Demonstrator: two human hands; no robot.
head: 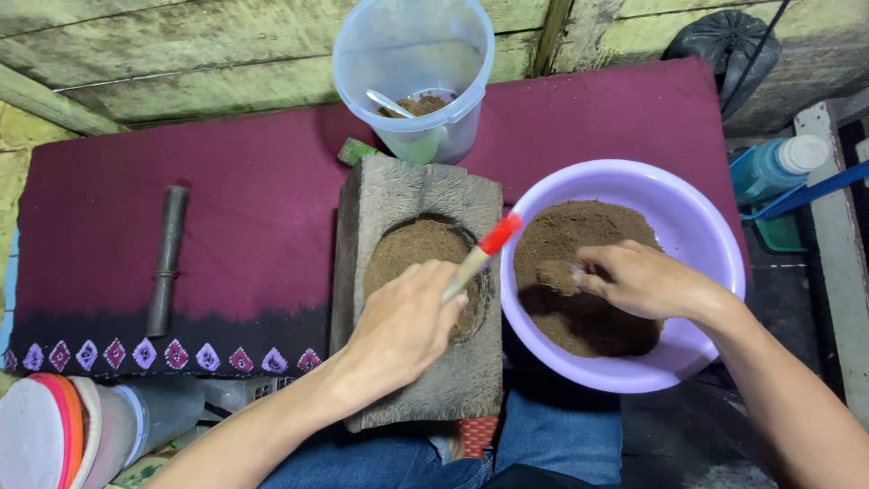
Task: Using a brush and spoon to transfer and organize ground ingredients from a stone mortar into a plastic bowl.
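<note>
So the setup is a rough wooden plank floor with a big maroon cloth (253, 208) spread over it, little diamond patterns along its dark near edge. Biggest thing on it is the lilac plastic basin (697, 226) on the right, holding a heap of brown powder (588, 272). Next to it, touching its left side, sits a chunky wooden block mould (398, 195) with a round hollow packed with the same brown stuff. Behind that is a clear plastic bucket (412, 72) with a spoon and a bit of powder in the bottom. A dark pestle (166, 258) lies well off to the left. The left hand (403, 326) is closed round a red-tipped brush (480, 254) over the mould's hollow. The right hand (638, 281) is down in the basin, fingers pinched on a spoon (557, 274) loaded with powder.
</note>
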